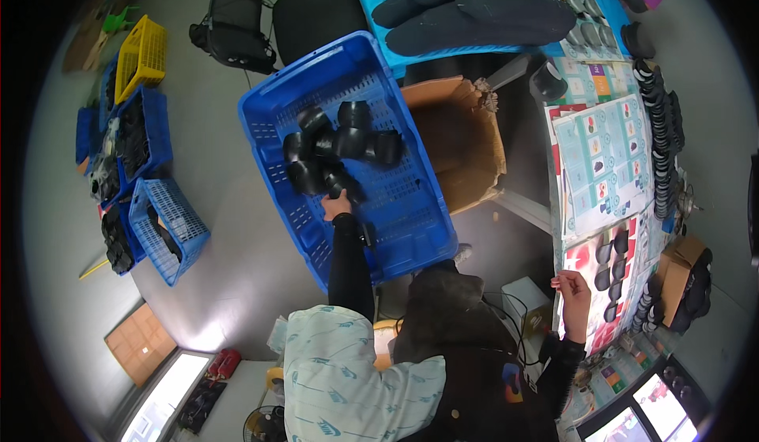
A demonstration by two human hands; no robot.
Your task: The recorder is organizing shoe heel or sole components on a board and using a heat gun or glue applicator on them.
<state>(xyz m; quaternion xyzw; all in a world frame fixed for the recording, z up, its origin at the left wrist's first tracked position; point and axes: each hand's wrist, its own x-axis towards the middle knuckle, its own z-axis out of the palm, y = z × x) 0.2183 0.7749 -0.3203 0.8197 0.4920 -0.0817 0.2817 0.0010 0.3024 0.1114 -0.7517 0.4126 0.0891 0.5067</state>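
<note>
Toward 11 o'clock, a blue plastic crate (407, 221) holds black cup-shaped pieces (349, 143); the left hand (337, 205) touches one at their 6 o'clock, its grip unclear. At 4 o'clock, the right hand (575, 300) bends its fingers, whether pinching unclear, beside black cups (602, 277) on the counter (581, 82).

Left grip (336, 205) at black piece (341, 179) in crate (407, 232)

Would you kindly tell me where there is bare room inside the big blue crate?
The blue crate has bare floor between the black parts and its far wall, and between them and its near right corner. Its middle is crowded, with the black parts clustered by the left hand.
</note>
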